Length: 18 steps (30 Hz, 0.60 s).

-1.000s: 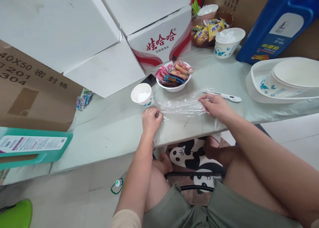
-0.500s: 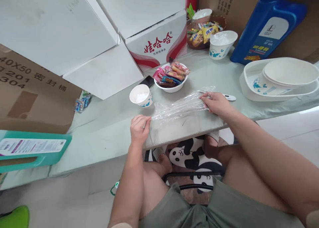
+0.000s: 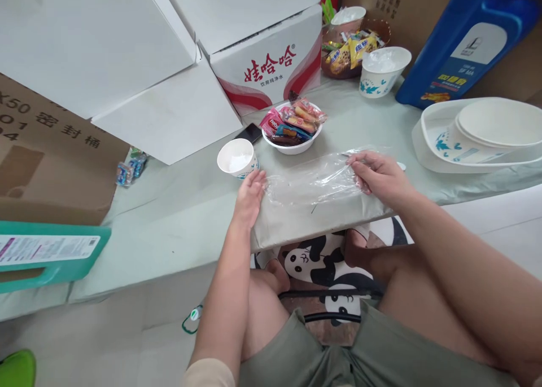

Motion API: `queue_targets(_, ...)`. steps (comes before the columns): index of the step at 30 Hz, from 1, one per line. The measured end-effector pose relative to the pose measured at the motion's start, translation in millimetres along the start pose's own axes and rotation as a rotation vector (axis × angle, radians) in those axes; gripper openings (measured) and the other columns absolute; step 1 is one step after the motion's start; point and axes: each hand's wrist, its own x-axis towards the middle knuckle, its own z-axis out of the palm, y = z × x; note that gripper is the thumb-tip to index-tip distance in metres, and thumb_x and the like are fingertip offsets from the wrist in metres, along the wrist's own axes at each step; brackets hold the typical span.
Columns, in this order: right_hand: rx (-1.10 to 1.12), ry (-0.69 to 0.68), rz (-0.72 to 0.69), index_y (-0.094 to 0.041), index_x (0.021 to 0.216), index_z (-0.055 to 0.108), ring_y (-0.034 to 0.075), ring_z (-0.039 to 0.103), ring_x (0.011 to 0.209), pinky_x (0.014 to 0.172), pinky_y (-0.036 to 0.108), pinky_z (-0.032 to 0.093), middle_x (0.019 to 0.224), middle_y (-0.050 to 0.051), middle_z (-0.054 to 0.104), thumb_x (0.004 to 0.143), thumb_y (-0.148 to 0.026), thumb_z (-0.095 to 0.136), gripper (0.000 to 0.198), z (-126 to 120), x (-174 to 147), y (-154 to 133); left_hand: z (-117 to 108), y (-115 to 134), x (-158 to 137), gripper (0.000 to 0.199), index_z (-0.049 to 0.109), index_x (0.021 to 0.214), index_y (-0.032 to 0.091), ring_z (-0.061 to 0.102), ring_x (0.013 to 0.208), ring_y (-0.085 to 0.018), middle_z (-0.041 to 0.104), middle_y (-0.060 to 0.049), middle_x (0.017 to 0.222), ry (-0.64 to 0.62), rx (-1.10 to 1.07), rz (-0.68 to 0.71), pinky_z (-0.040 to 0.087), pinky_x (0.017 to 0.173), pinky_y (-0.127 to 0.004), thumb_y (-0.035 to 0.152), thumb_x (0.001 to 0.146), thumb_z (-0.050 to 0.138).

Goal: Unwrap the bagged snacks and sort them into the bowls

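A clear plastic bag (image 3: 313,179) lies stretched across the pale green tablecloth at the front of the table. My right hand (image 3: 379,177) pinches its right end between thumb and fingers. At the left end, my left hand (image 3: 249,199) has its fingers stretched out, touching or very close to the plastic. Just beyond the left fingertips stands a white paper cup (image 3: 237,157) with a blue leaf print and something whitish inside. Behind the bag is a white bowl (image 3: 292,149) full of wrapped snacks (image 3: 292,122). A small white object (image 3: 401,166) shows partly behind my right hand.
On the right, a white tray (image 3: 427,157) holds stacked paper bowls (image 3: 503,124), near a blue jug (image 3: 457,54). Another leaf-print cup (image 3: 383,77) and a snack basket (image 3: 334,68) stand behind. White boxes (image 3: 266,65) line the back; a phone (image 3: 249,134) lies by the bowl.
My left hand has moved up and slightly right, and its fingers have gone from a pinch to stretched out. The bag is spread wider and flatter. My right hand has shifted slightly right.
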Motion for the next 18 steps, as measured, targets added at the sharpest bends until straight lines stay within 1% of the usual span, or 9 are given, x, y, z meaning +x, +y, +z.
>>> queue_targets(2, 0.042, -0.018, 0.009, -0.023, 0.091, 0.059, 0.009, 0.038, 0.039, 0.042, 0.024, 0.030, 0.048, -0.007, 0.048, 0.085, -0.050, 0.067, 0.029, 0.7, -1.7, 1.5, 9.7, -0.5, 4.7, 0.059, 0.066, 0.108, 0.021, 0.068, 0.114, -0.025, 0.072, -0.014, 0.118, -0.073, 0.065, -0.018, 0.055, 0.092, -0.035, 0.045, 0.058, 0.087)
queue_targets(4, 0.061, -0.025, 0.015, -0.022, 0.093, 0.060, 0.009, 0.038, 0.040, 0.043, 0.024, 0.030, 0.048, -0.007, 0.047, 0.086, -0.049, 0.066, 0.028, 1.2, -0.8, 5.1, 17.4, 1.7, 5.4, 0.048, 0.067, 0.096, 0.018, 0.073, 0.092, -0.022, 0.076, -0.010, 0.096, -0.071, 0.116, -0.053, 0.057, 0.078, -0.032, 0.039, 0.058, 0.088)
queue_targets(6, 0.028, -0.015, 0.030, -0.022, 0.096, 0.062, 0.009, 0.040, 0.042, 0.046, 0.025, 0.032, 0.050, -0.007, 0.048, 0.088, -0.046, 0.065, 0.026, 1.6, 2.9, 9.5, 21.6, 6.4, 4.0, 0.037, 0.066, 0.085, 0.017, 0.070, 0.066, -0.016, 0.073, -0.004, 0.077, 0.001, 0.119, -0.088, 0.053, 0.060, -0.025, 0.038, 0.061, 0.085)
queue_targets(9, -0.059, 0.049, 0.093, -0.022, 0.094, 0.065, 0.009, 0.042, 0.046, 0.048, 0.025, 0.035, 0.059, -0.004, 0.054, 0.087, -0.042, 0.066, 0.022, 2.9, 12.6, 13.7, 21.2, 14.3, 1.9, 0.035, 0.063, 0.080, 0.018, 0.058, 0.047, -0.009, 0.072, 0.000, 0.073, 0.121, 0.048, -0.073, 0.041, 0.043, -0.020, 0.037, 0.060, 0.084)
queue_targets(11, -0.013, 0.144, 0.121, -0.023, 0.098, 0.063, 0.010, 0.046, 0.051, 0.051, 0.025, 0.040, 0.072, -0.001, 0.061, 0.086, -0.043, 0.066, 0.023, 5.1, 19.5, 13.7, 18.6, 16.9, 0.5, 0.037, 0.061, 0.082, 0.020, 0.053, 0.043, -0.007, 0.071, 0.001, 0.074, 0.180, -0.013, -0.062, 0.037, 0.040, -0.020, 0.038, 0.060, 0.084)
queue_targets(12, 0.055, 0.191, 0.123, -0.025, 0.101, 0.061, 0.011, 0.052, 0.056, 0.054, 0.025, 0.045, 0.081, 0.001, 0.064, 0.086, -0.045, 0.064, 0.026, 7.0, 22.1, 12.9, 17.7, 17.0, -0.7, 0.037, 0.061, 0.083, 0.020, 0.053, 0.044, -0.006, 0.071, 0.001, 0.075, 0.215, -0.043, -0.067, 0.036, 0.040, -0.019, 0.038, 0.061, 0.084)
queue_targets(14, 0.230, 0.226, 0.124, -0.028, 0.107, 0.055, 0.016, 0.065, 0.078, 0.066, 0.028, 0.053, 0.102, 0.005, 0.066, 0.087, -0.055, 0.057, 0.034, 13.3, 23.4, 10.4, 18.6, 14.8, -5.4, 0.038, 0.058, 0.087, 0.022, 0.055, 0.048, -0.007, 0.070, 0.002, 0.078, 0.286, -0.101, -0.087, 0.037, 0.042, -0.019, 0.039, 0.063, 0.082)
queue_targets(16, 0.379, 0.118, 0.156, -0.028, 0.107, 0.053, 0.022, 0.067, 0.105, 0.080, 0.033, 0.057, 0.117, 0.010, 0.065, 0.085, -0.066, 0.052, 0.045, 24.1, 19.2, 7.2, 25.1, 10.5, -13.8, 0.038, 0.055, 0.091, 0.024, 0.061, 0.056, -0.008, 0.070, 0.003, 0.084, 0.325, -0.146, -0.104, 0.038, 0.044, -0.018, 0.041, 0.068, 0.080)
queue_targets(18, 0.501, -0.066, 0.202, -0.027, 0.106, 0.054, 0.027, 0.063, 0.119, 0.090, 0.038, 0.057, 0.125, 0.013, 0.065, 0.078, -0.074, 0.056, 0.055, 38.3, 11.7, 4.4, 36.7, 5.7, -25.4, 0.039, 0.052, 0.093, 0.025, 0.067, 0.066, -0.010, 0.071, 0.002, 0.090, 0.299, -0.166, -0.117, 0.041, 0.046, -0.018, 0.044, 0.071, 0.078)
